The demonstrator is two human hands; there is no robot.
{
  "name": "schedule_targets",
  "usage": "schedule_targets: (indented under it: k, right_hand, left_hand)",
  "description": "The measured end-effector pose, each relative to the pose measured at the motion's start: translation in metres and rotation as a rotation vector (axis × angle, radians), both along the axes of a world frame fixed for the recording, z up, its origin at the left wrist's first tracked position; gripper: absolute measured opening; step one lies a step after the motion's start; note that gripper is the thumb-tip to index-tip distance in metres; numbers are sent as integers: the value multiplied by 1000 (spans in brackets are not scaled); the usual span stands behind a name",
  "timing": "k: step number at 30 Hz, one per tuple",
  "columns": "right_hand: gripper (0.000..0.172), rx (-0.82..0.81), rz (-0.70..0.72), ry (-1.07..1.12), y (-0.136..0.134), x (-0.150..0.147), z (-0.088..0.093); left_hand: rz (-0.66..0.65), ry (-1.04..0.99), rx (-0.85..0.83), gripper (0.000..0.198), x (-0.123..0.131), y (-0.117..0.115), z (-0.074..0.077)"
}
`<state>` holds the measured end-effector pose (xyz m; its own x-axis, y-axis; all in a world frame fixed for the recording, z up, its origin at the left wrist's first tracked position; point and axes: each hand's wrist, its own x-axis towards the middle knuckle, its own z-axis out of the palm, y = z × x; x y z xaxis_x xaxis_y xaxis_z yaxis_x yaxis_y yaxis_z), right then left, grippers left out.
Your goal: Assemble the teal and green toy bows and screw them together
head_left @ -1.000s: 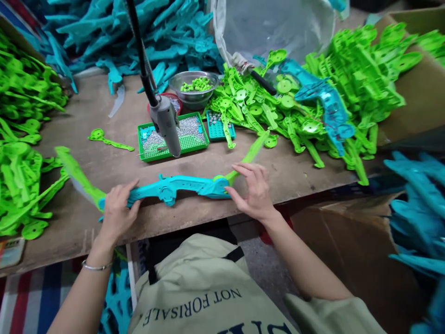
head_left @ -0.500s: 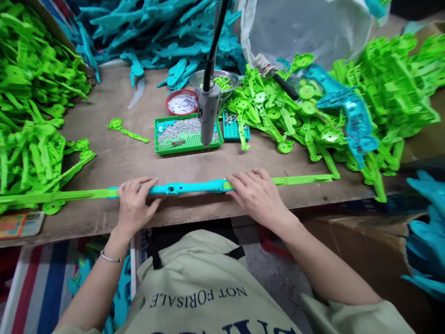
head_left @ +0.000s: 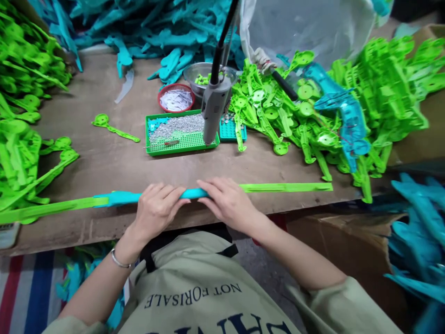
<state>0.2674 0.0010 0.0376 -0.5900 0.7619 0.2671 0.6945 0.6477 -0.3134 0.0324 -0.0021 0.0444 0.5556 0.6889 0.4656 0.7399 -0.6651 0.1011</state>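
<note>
A long, narrow plastic assembly lies across the front of the table, with a turquoise middle piece (head_left: 121,198) and lime-green arms at both ends. My left hand (head_left: 156,208) is closed around the turquoise part, thumb along its near side. Just to the right, my right hand (head_left: 227,202) grips the same assembly, close to where the right green arm (head_left: 285,187) begins. Only a short turquoise stretch shows between my hands. The left green arm (head_left: 55,209) reaches out over the green parts at the table's left. My fingers hide the joint on the right.
A green tray (head_left: 181,149) of small metal screws holds a screwdriver (head_left: 170,143). An electric screwdriver (head_left: 213,111) hangs above it. Behind are a red basket (head_left: 176,99) and a metal bowl (head_left: 194,72). Green parts (head_left: 274,111) pile up at right, turquoise parts (head_left: 156,23) at the back.
My hands have come closer together along the assembly: the left has slid right and the right has slid left onto the turquoise part. The left turquoise end is now uncovered.
</note>
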Motion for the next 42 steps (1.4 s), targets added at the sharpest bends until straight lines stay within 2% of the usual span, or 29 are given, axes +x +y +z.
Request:
schedule_targets:
  k: [5,8,10,11,15,18,21,24,26,28,30,33,35,38,42]
  right_hand:
    - [29,42,8,93,4,-18,-17]
    - [29,51,11,113,7,-15,-17]
    - [30,46,18,111,9,-14,-16]
    - [31,43,17,106,10,-14,-16]
    - [32,38,15,77,16,-14,-13]
    - [32,-43,24,59,21,-10,-6]
    - [28,-280,19,43,25,-6,0]
    - [26,-517,22,13,28,-2,2]
    - [26,-594,22,13,36,2,1]
    - [26,-569,-22,71,51,7,3]
    - [25,-447,-114,175,76,13,8]
    - [19,-211,-239,290,127,20,22]
    - [16,-118,-271,300,165,17,30]
    - [15,-134,-263,254,217,-5,34]
    - [18,-199,-232,111,264,-50,18]
  left_hand:
    - [-22,-84,-77,19,-4,5,-3]
    - [43,-134,-109,45,-12,6,-8]
    - [119,-79,-77,66,-20,5,-12]
    - [149,-35,-47,71,-24,5,-14]
    - [208,93,79,54,-37,7,-21]
    - [236,111,84,56,-38,9,-25]
    - [261,110,-54,60,-33,9,-31]
    - [285,150,-327,57,-26,9,-38]
    - [310,180,-491,51,-22,11,-41]
    - [336,172,-589,43,-18,12,-43]
    - [355,119,-614,36,-14,14,-46]
    - [365,45,-540,26,-9,15,-54]
    - [369,34,-473,24,-7,14,-61]
    - [379,31,-388,27,-7,13,-68]
    - [350,17,-397,36,-10,7,-64]
